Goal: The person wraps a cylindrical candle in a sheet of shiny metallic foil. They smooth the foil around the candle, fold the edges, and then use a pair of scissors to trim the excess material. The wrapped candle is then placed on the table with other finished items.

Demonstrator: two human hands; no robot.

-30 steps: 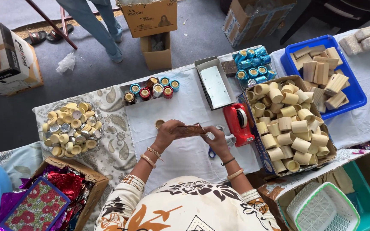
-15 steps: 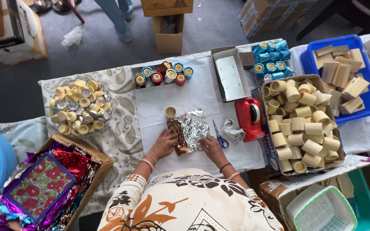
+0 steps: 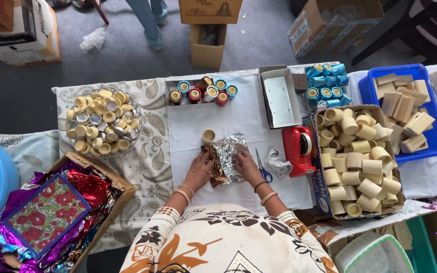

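Both hands lay flat and spread on a crinkled foil sheet (image 3: 226, 157) in the middle of the white tablecloth (image 3: 238, 119). The left hand (image 3: 198, 171) pressed the sheet's left, coppery edge; the right hand (image 3: 244, 164) pressed its right, silver side. Neither hand pinched anything; the fingers were open and bearing down.

A small cardboard ring (image 3: 209, 136) stood upright just beyond the foil, apart from it. Scissors (image 3: 263, 169) with blue handles lay just right of the foil, beside a crumpled cloth (image 3: 278, 163), and a red tape dispenser (image 3: 299, 147) sat further right. Beyond that, a cardboard box (image 3: 324, 199) held many plain rings. Past the foil, a shallow tray (image 3: 170, 83) held rings already wrapped in colour, and to the foil's left a glass bowl (image 3: 73, 102) was heaped with pale caps.

To do the smoothing well, I judged the palms should sweep outward from the centre with even pressure, since the foil looked thin and deeply creased and would tear if dragged from one corner. Keeping one hand anchoring while the other stroked would stop the sheet sliding on the cloth. The edges wanted flattening most, as curled edges would likely wrap untidily.
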